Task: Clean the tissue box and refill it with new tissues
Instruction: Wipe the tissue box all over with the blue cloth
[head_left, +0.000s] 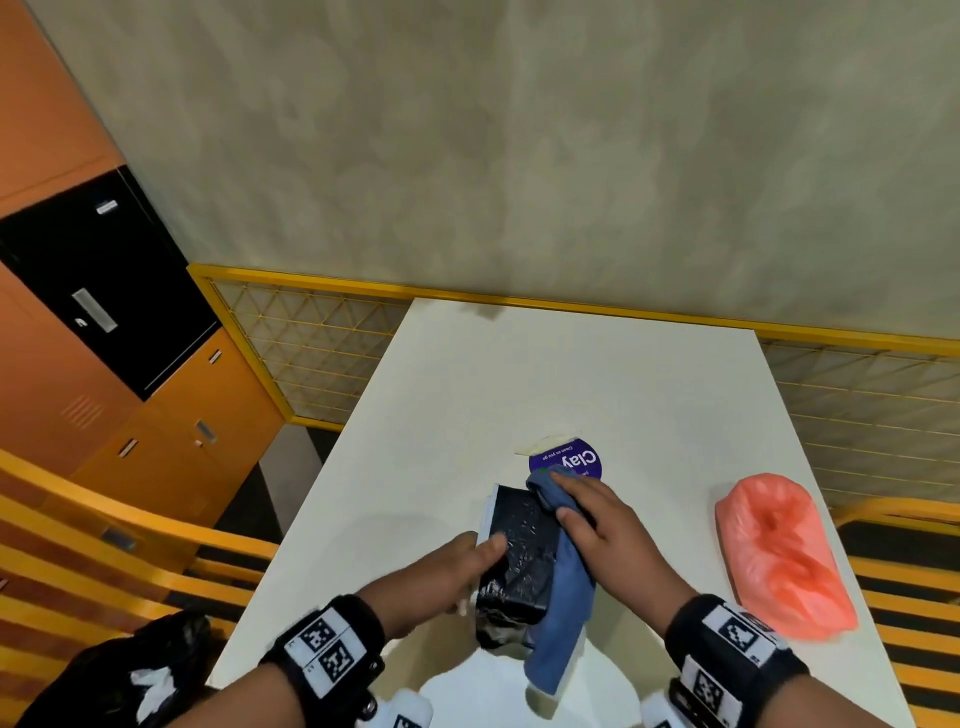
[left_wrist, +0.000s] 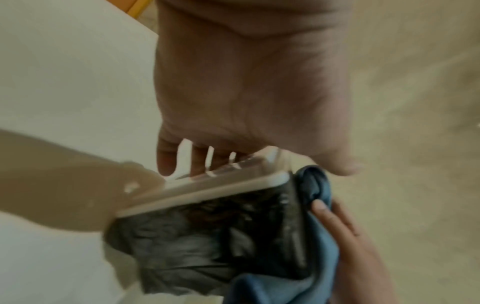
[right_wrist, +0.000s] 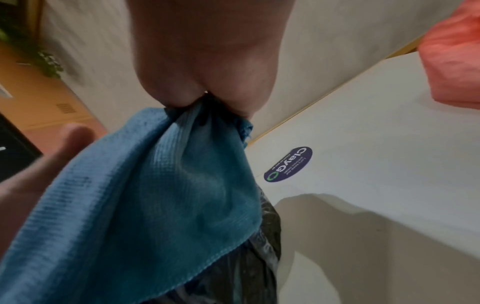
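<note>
Box (head_left: 521, 553), black with a white rim, sits tilted near the front edge of the white surface (head_left: 649, 395). Your left hand (head_left: 451, 570) holds its left side, fingers along the rim and thumb on top, so that grip is closed on it. Your right hand (head_left: 597, 525) pinches a blue cloth (head_left: 563, 613) against the box's right side; the cloth hangs toward you. A purple sticker (head_left: 571, 460) lies just beyond, and a pink bag (head_left: 779, 556) rests well to your right.
</note>
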